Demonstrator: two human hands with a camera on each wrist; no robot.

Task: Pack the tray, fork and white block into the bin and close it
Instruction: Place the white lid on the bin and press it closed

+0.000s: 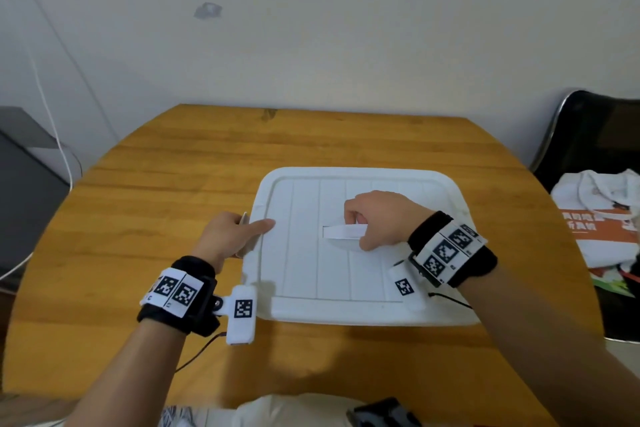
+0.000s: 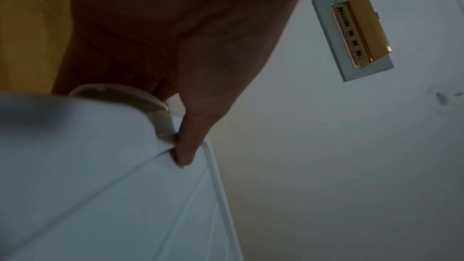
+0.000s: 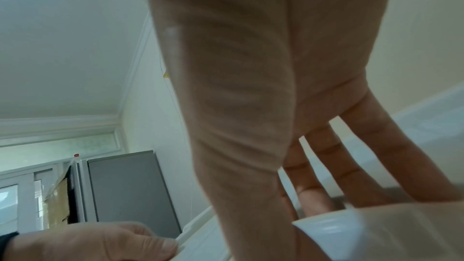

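Bin [image 1: 346, 317] is sitting on the round wooden table [image 1: 173, 184], right in front of the person, with its white ribbed lid [image 1: 301, 270] covering the whole top, so whatever's inside isn't showing at all. Can't really tell if the lid is snapped down all the way round.

Right hand [image 1: 375, 218] is reaching down onto the middle of the lid and gripping the flat white handle [image 1: 341, 231], fingers going under it on the far side and the thumb coming round the near side. From the right wrist view those fingers [image 3: 351, 166] are looking fairly spread where they're dipping behind the handle.

Left hand [image 1: 228, 236] is holding the lid's left edge, thumb lying on top and pointing inward, the other fingers tucking under the rim, so it's pinching that edge.

Off to the right a black chair [image 1: 595, 135] is holding a white bag with an orange panel [image 1: 599, 218].
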